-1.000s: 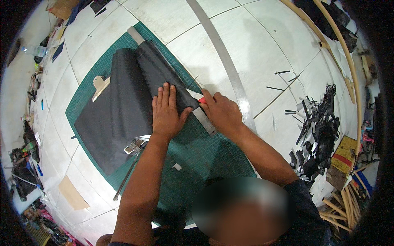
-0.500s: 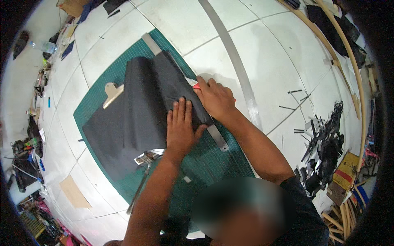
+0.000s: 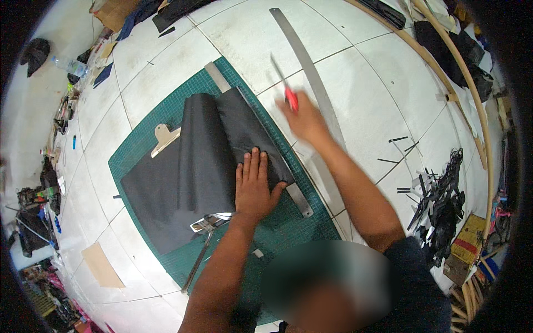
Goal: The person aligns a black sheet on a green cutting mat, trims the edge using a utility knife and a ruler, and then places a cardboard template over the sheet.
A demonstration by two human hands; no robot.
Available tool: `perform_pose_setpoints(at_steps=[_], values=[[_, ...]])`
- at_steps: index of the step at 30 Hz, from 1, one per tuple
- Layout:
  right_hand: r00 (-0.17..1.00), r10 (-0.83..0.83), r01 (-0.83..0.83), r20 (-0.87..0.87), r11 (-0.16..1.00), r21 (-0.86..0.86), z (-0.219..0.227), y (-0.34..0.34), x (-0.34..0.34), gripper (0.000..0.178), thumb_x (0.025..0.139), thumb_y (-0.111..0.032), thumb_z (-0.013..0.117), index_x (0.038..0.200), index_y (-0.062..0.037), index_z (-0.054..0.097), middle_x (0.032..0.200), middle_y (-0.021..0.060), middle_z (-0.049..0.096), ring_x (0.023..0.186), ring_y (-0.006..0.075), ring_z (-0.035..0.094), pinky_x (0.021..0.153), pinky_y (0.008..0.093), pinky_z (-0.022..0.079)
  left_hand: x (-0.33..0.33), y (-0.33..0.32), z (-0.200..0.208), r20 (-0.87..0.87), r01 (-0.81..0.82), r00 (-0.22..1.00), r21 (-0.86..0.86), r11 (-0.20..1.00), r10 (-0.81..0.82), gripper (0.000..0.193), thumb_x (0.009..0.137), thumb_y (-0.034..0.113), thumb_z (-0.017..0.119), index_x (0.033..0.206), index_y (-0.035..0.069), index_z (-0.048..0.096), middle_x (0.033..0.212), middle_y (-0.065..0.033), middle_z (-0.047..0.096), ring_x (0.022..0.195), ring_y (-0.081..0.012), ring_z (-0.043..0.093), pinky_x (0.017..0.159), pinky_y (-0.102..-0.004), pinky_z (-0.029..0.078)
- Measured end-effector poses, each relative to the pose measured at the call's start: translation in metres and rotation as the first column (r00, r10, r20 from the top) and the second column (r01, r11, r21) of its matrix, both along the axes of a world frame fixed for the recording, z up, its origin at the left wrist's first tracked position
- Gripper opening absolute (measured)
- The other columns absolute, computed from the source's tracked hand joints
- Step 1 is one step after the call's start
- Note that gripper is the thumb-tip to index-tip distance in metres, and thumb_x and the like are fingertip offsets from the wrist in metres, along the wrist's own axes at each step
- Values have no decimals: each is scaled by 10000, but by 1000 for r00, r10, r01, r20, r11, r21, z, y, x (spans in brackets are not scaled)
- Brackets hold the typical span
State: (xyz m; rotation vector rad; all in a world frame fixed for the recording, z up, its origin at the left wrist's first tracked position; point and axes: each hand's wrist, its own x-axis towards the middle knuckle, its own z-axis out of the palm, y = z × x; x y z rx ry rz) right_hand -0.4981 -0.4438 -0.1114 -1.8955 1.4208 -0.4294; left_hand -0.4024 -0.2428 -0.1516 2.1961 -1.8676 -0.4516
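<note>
Black sheet material (image 3: 155, 191), folded over itself, lies on a green cutting mat (image 3: 316, 227). My left hand (image 3: 256, 191) presses flat on its folded part, fingers stretched out. My right hand (image 3: 307, 123) is raised right of the mat, closed around the red handle of a knife (image 3: 292, 100) whose blade points up and away, apart from the material. Along the right edge of the material runs a steel ruler (image 3: 300, 201), mostly covered, with both ends showing. A metal bulldog clip (image 3: 165, 139) grips the far-left edge; another metal clip (image 3: 208, 222) sits by my left wrist.
A long metal strip (image 3: 311, 69) lies on the white tiled floor (image 3: 383, 83) to the right. Beyond it are a heap of black offcuts (image 3: 441, 205) and curved cane poles (image 3: 472, 72). A tan card piece (image 3: 102, 265) and assorted clutter line the left.
My right hand has lifted the knife off the edge of the black material and moved it up and to the right. My left hand stays flat on the material.
</note>
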Motion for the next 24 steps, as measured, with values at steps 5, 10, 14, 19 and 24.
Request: perform_pose_setpoints(at_steps=[5, 10, 14, 19, 24], values=[[996, 59, -49, -61, 986, 158, -17, 140, -71, 431, 865, -375, 715, 1032, -31, 514, 974, 210, 612, 918, 402, 625, 771, 495, 499, 5, 1, 16, -112, -1, 994, -36, 999, -4, 733, 868, 338, 684, 1465, 23, 399, 1567, -233, 274, 1462, -396, 246, 1181, -518, 205], [993, 43, -36, -112, 998, 57, -23, 171, -76, 425, 788, -262, 764, 1023, -28, 498, 986, 188, 604, 930, 396, 632, 769, 490, 502, 24, 18, 34, -138, -211, 975, -353, 912, 172, 605, 824, 267, 727, 1349, 43, 526, 1411, -249, 457, 1314, -436, 421, 1107, -506, 322], [990, -20, 16, -137, 999, -35, -17, 156, -95, 361, 784, -194, 730, 1025, -48, 504, 905, 208, 661, 823, 426, 658, 719, 519, 505, 35, 35, 45, 167, -648, 670, -344, 680, 723, 656, 857, 457, 688, 1350, 55, 527, 1345, -237, 502, 1273, -426, 448, 1056, -511, 361], [979, -106, 80, -173, 986, -150, 6, 170, -176, 299, 811, -206, 711, 1002, -49, 544, 888, 211, 667, 848, 420, 654, 732, 513, 494, 40, 36, 58, 138, -727, 659, -137, 673, 739, 603, 856, 483, 683, 1235, 21, 601, 1184, -201, 561, 1116, -373, 538, 966, -493, 414], [963, -220, 219, -158, 975, -26, 14, 246, -277, 346, 820, -263, 765, 913, -25, 531, 759, 173, 608, 680, 322, 612, 636, 403, 494, 22, 29, 70, -410, -518, 817, -211, 829, 406, 374, 895, 322, 690, 1099, 10, 662, 1060, -156, 570, 967, -299, 579, 865, -407, 463]])
